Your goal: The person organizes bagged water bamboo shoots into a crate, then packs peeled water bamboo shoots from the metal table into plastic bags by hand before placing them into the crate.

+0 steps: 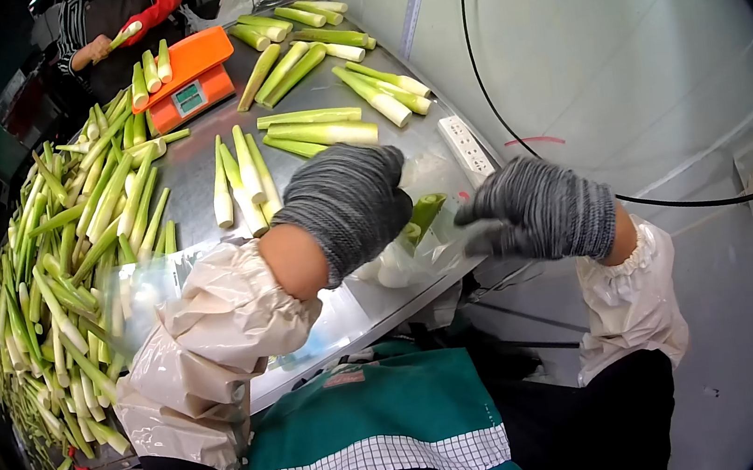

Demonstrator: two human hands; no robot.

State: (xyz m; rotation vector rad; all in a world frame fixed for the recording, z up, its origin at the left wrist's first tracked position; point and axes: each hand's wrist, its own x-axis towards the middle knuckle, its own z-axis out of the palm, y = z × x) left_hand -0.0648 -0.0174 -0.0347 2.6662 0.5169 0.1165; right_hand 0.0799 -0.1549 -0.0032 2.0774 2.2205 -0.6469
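My left hand (345,206), in a grey knitted glove, is closed at the left side of a clear plastic bag (399,265), with the film bunched against its fingers. Green water bamboo shoots (428,213) show inside the bag, partly hidden by this hand. To the right of the bag, my right hand (538,212) wears a matching glove. Its fingers stretch toward the bag with the thumb apart, and nothing shows between them. Just beyond my left hand, trimmed water bamboo shoots (322,134) lie in small groups on the metal table (204,167).
A large heap of shoots (71,272) covers the table's left side. An orange scale (188,80) holds several shoots. Across the table, a person's hand (98,51) holds one. A power strip (465,147) lies along the right edge, near a black cable (468,36) and wall.
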